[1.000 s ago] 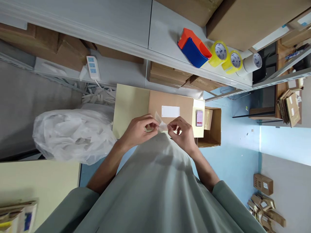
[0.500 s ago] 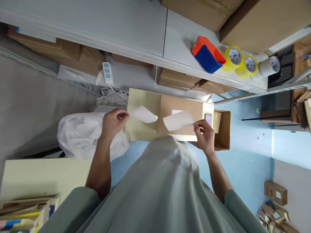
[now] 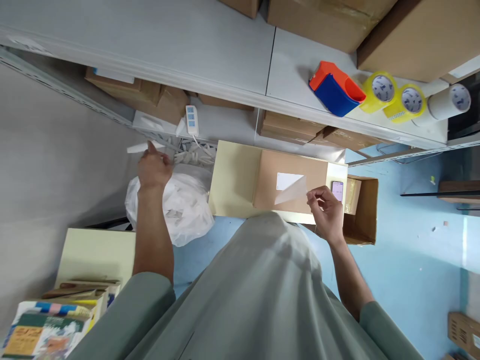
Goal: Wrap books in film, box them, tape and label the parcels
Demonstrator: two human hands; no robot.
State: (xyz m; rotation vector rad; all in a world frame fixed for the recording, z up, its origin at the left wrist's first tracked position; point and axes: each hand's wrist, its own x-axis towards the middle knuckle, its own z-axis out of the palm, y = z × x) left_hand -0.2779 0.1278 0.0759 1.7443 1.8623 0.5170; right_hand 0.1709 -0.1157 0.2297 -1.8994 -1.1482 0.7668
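My right hand (image 3: 325, 210) pinches the corner of a thin white label (image 3: 293, 192), which hangs slanted over a closed cardboard box (image 3: 268, 175). A second white label (image 3: 287, 180) lies on the top of that box, partly covered by the one in my fingers. Out to the left, my left hand (image 3: 153, 167) is above the edge of a white plastic bag (image 3: 187, 215) filled with white scraps. A white paper slip (image 3: 137, 148), seen nearly edge-on, is at its fingertips; the thumb side is partly hidden.
The box rests on a pale yellow table (image 3: 234, 175) beside a phone (image 3: 337, 190). An open carton (image 3: 369, 212) stands right of it. On the shelf (image 3: 288, 70) sit a red-and-blue tape dispenser (image 3: 335, 90) and several tape rolls (image 3: 410, 101). A power strip (image 3: 192, 120) hangs below.
My left hand has moved left and away with its paper slip, from over the table to above the bag. My right hand still holds its label over the box. The view has shifted.
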